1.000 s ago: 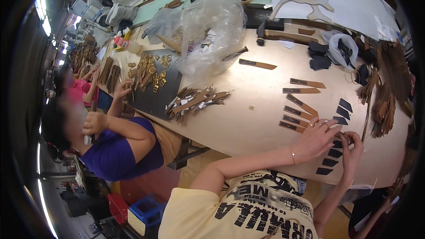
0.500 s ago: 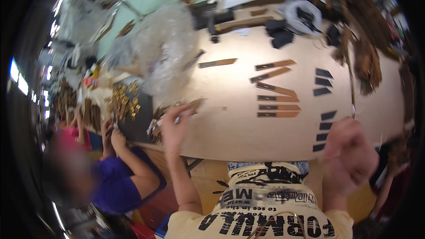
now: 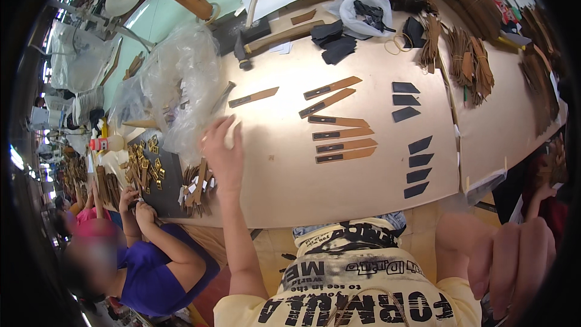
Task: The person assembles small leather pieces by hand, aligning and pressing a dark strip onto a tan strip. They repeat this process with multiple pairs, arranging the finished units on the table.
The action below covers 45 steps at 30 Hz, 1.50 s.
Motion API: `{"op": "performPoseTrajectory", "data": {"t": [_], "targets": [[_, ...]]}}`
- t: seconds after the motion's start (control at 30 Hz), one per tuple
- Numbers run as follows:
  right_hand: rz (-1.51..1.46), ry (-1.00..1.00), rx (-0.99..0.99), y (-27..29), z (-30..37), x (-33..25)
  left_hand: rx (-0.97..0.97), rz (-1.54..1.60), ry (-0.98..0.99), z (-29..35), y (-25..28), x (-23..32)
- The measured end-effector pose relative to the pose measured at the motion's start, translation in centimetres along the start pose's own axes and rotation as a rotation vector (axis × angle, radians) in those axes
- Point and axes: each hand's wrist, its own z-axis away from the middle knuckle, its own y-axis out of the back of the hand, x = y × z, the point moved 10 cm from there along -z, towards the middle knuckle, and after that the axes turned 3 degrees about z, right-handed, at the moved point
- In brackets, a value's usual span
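My left hand [image 3: 221,150] is over the table's left part, thumb and fingers apart, with nothing seen in it. Beside it is a pile of brown leather strips with white tags [image 3: 196,191], and just beyond lies a crumpled clear plastic bag [image 3: 181,79]. My right hand [image 3: 514,257] is raised close, past the table's near edge at the right; its fingers are curled, and what they hold, if anything, is hidden. Mid-table lie several brown leather strips with dark slotted ends [image 3: 345,144]; a single similar strip [image 3: 254,97] lies to their left. Several short black pieces [image 3: 417,174] lie to the right.
A hammer [image 3: 242,54], black pieces [image 3: 334,42] and a white bag with black scraps [image 3: 366,15] lie at the back. Bundles of brown strips [image 3: 469,63] are at the far right. At left, a person in purple [image 3: 166,254] works near gold buckles [image 3: 145,166].
The view has shifted, so the table's contents appear further left. My left hand's fingers have spread near the plastic bag. My right hand has come back from the table's edge, lower and closer.
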Motion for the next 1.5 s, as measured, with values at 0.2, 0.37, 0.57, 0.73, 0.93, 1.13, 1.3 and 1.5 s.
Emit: {"op": "performPoseTrajectory", "data": {"t": [0.2,0.37,0.57,0.73,0.93,1.13,1.3,1.5], "targets": [[0.08,-0.095,-0.155,-0.2,0.5,-1.6,-0.129,-0.229,-0.314,-4.0,-8.2,3.1],[-0.058,0.207,-0.263,3.3,1.9,-2.8,-0.055,-0.084,-0.375,-4.8,-7.4,3.3],[0.983,-0.071,0.284,14.9,3.0,4.5,-0.326,0.588,-0.077,-1.6,-4.9,10.9],[1.924,-0.255,0.051,20.1,3.7,15.5,-0.666,0.752,-0.212,3.9,-6.0,21.5],[1.998,-0.363,0.055,22.3,6.7,18.0,-0.744,0.78,-0.135,5.7,-7.2,22.7],[1.9,-0.352,0.171,21.8,7.7,16.4,-0.817,0.842,-0.098,5.8,-8.9,23.5],[0.733,-0.309,0.558,24.1,8.9,14.4,-0.937,1.009,0.026,6.3,-12.2,25.5],[0.603,-0.45,0.509,24.1,7.4,14.7,-0.881,1.072,0.004,6.1,-12.7,26.2]]}}
